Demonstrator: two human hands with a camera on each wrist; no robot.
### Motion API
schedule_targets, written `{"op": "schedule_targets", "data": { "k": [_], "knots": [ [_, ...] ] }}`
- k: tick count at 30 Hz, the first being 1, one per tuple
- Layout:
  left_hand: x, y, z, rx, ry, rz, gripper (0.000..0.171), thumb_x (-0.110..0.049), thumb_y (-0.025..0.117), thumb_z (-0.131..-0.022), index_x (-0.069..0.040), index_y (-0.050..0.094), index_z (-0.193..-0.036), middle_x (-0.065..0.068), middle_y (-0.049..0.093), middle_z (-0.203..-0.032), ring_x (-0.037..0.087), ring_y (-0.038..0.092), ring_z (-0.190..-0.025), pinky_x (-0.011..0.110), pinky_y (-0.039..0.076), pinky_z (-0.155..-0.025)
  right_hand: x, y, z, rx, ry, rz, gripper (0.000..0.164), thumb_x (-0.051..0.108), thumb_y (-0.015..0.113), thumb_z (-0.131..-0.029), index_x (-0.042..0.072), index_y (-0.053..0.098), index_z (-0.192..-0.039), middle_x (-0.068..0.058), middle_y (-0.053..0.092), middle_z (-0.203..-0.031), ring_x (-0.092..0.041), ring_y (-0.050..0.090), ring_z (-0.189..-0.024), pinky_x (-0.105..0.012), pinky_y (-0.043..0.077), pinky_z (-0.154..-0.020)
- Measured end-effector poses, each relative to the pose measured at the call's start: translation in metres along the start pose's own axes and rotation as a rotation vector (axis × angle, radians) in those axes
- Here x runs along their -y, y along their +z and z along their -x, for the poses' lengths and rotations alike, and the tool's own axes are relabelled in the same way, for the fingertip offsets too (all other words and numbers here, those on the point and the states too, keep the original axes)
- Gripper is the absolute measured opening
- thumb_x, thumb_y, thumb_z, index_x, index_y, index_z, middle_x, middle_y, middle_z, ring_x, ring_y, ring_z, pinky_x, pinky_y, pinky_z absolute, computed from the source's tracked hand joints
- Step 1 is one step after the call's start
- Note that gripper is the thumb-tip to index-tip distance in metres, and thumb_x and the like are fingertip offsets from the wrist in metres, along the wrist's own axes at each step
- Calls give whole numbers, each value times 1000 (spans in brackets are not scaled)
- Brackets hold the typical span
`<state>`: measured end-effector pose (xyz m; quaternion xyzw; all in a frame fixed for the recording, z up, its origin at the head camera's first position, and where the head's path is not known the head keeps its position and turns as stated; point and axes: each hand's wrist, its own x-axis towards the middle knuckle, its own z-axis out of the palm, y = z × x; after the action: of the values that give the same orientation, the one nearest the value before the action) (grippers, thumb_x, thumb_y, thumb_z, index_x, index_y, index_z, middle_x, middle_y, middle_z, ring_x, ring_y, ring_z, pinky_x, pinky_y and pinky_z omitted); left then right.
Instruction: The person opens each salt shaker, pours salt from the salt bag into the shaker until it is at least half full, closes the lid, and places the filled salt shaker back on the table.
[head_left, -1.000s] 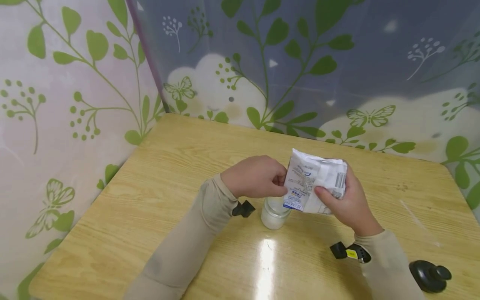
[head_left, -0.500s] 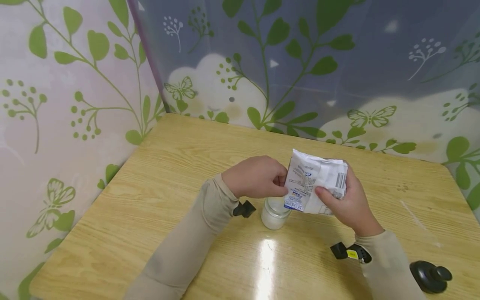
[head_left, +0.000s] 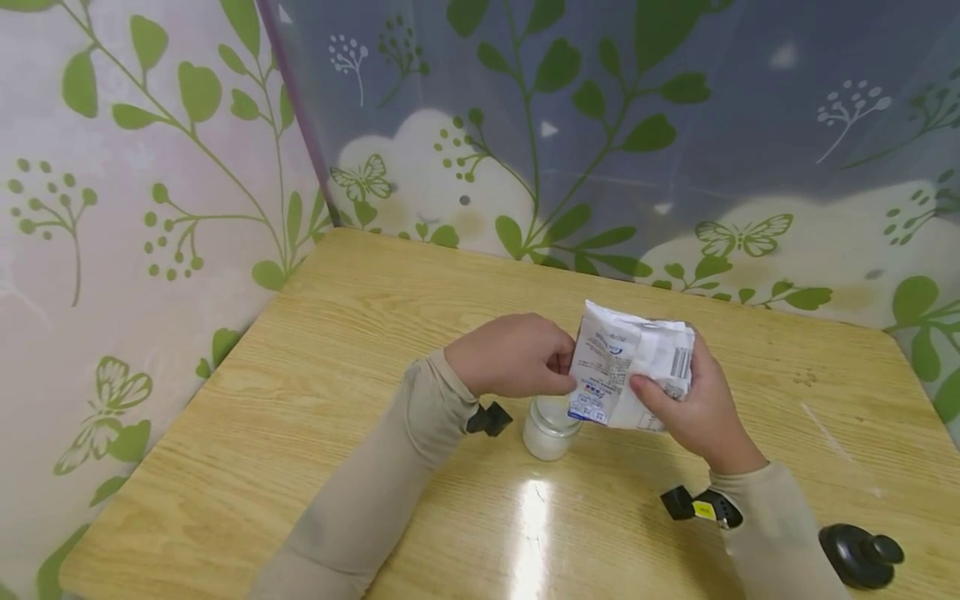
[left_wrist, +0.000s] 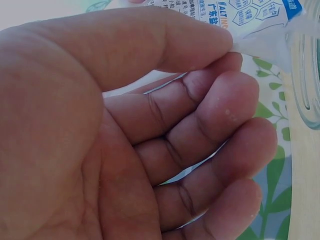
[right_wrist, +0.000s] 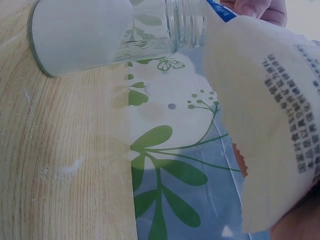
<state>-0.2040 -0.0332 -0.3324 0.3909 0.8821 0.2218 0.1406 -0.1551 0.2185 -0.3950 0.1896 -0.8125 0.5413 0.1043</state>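
Observation:
My right hand (head_left: 708, 417) grips a white salt bag (head_left: 626, 367) with blue print and a barcode, its thumb across the front. At the bag's left edge, the left hand (head_left: 517, 358) pinches a corner between thumb and forefinger. Its other fingers curl loosely, as the left wrist view shows. Below the bag, a clear glass jar (head_left: 547, 442) stands upright on the table, and the bag's lower corner overlaps its mouth. White powder (right_wrist: 80, 35) fills much of the jar in the right wrist view, with bare glass above it near the threaded neck.
A black knobbed object (head_left: 858, 554) lies at the table's right front. Some spilled white powder (right_wrist: 70, 169) shows on the wooden table (head_left: 375, 300) near the jar. Patterned walls (head_left: 450, 100) with leaves and butterflies border the table at the back and left.

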Motion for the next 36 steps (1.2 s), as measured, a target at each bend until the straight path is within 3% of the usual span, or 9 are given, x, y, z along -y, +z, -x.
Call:
{"op": "schedule_targets", "data": {
  "k": [7,36],
  "knots": [
    [0,1,0,0,2,-1,16,-23,69,-96,-16,69,-81,-8,64,-72,8,54,-64,24,45,-61,-1,0,0,7,-2,-11,57,-10,68,-89,9,47,-138,17,67,-113,-4,69,-92,-25,59,-71],
    [-1,1,0,-12,9,-5,13,-22,69,-96,-16,71,-85,-8,65,-73,8,54,-65,24,45,-63,0,-1,0,10,-1,31,57,-8,69,-89,0,44,-139,20,66,-112,-4,69,-91,-26,59,-70]
  ]
}}
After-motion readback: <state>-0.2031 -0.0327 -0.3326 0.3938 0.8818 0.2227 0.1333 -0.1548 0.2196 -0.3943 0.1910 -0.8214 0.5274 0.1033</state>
